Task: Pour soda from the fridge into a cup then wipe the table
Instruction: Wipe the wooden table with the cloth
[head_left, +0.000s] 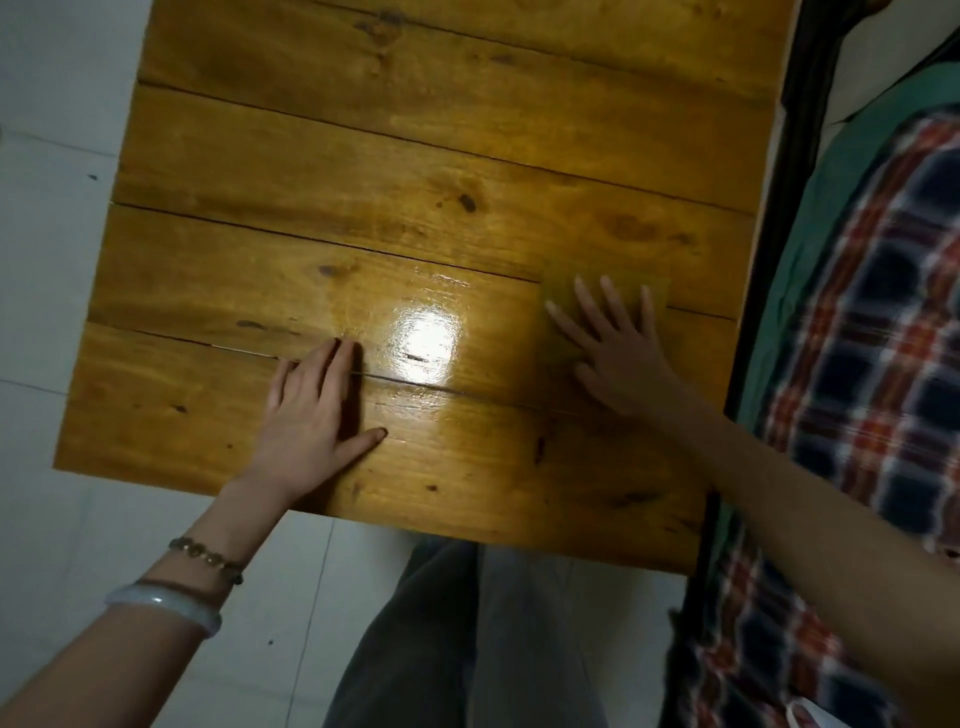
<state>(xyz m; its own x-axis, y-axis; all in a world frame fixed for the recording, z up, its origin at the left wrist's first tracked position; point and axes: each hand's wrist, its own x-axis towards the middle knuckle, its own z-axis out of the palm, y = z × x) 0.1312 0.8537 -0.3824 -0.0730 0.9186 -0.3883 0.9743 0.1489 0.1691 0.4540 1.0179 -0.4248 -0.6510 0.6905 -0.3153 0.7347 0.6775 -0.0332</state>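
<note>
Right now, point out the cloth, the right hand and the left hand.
cloth (626, 304), head view, bare patch between two fingers.
right hand (618, 358), head view, back of the hand.
left hand (306, 415), head view, back of the hand.

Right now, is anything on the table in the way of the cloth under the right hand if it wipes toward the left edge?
Yes: the left hand lies flat on the table in that path. The right hand presses the cloth near the right edge; nothing else shows between them.
</note>
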